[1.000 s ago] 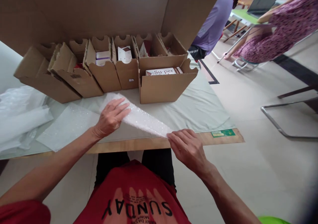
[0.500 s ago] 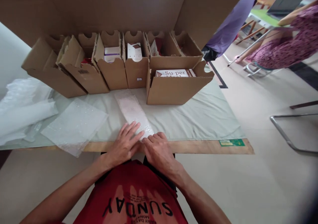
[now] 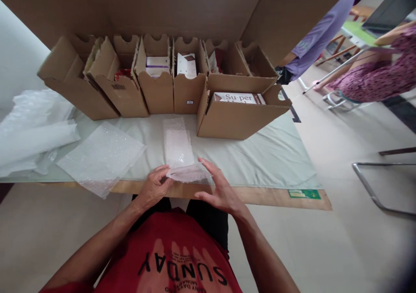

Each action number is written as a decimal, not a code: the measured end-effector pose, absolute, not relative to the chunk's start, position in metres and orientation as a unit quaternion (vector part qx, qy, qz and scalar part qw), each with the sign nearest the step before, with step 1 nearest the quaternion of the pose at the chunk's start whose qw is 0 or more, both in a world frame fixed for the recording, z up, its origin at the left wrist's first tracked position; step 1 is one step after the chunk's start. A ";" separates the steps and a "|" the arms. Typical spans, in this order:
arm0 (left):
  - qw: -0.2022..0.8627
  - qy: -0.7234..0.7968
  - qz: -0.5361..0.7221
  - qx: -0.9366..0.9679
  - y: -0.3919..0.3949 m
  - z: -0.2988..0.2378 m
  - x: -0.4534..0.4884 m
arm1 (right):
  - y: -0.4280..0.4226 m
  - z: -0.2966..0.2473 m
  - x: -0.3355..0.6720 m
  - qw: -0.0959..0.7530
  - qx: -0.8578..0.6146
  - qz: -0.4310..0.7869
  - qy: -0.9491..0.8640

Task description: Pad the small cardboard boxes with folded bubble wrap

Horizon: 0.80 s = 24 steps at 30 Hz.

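A long strip of bubble wrap (image 3: 177, 145) lies on the table, running from the cardboard boxes toward me. Its near end is lifted into a small fold (image 3: 188, 173). My left hand (image 3: 155, 187) pinches the left side of that fold with curled fingers. My right hand (image 3: 218, 190) cups the right side, thumb and fingers bent around the fold's edge.
Several open cardboard boxes (image 3: 159, 85) line the back of the table, one holding a "Super" carton (image 3: 238, 98). A loose bubble wrap sheet (image 3: 102, 156) and a plastic heap (image 3: 30, 128) lie at left. Two other people sit at upper right, one in purple (image 3: 316, 37). A metal chair frame (image 3: 380, 189) stands right.
The strip was stretched between my hands, then laid flat along the table. Both hands came together at its near end, and that end is now raised and folded over.
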<state>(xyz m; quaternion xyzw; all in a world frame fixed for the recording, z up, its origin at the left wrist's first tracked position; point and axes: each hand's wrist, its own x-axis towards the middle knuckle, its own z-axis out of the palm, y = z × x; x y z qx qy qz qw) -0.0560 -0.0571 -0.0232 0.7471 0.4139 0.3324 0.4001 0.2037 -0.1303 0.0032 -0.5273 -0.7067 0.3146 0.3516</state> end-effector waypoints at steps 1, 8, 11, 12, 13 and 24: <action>0.413 0.424 0.324 0.738 -0.057 -0.022 -0.055 | -0.119 -0.001 0.196 0.365 -0.527 0.323 -0.697; 0.526 0.453 0.277 0.665 -0.049 -0.013 -0.053 | -0.081 -0.018 0.170 0.413 -0.545 0.451 -0.573; 0.522 0.482 0.287 0.642 -0.045 -0.013 -0.051 | -0.083 -0.025 0.165 0.419 -0.584 0.442 -0.536; 0.503 0.497 0.290 0.645 -0.045 -0.013 -0.049 | -0.084 -0.026 0.164 0.417 -0.604 0.422 -0.533; 0.474 0.512 0.293 0.654 -0.044 -0.014 -0.048 | -0.084 -0.026 0.162 0.411 -0.623 0.398 -0.533; 0.170 0.536 0.325 0.760 -0.044 -0.034 -0.043 | -0.075 -0.023 0.145 0.384 -0.703 0.257 -0.542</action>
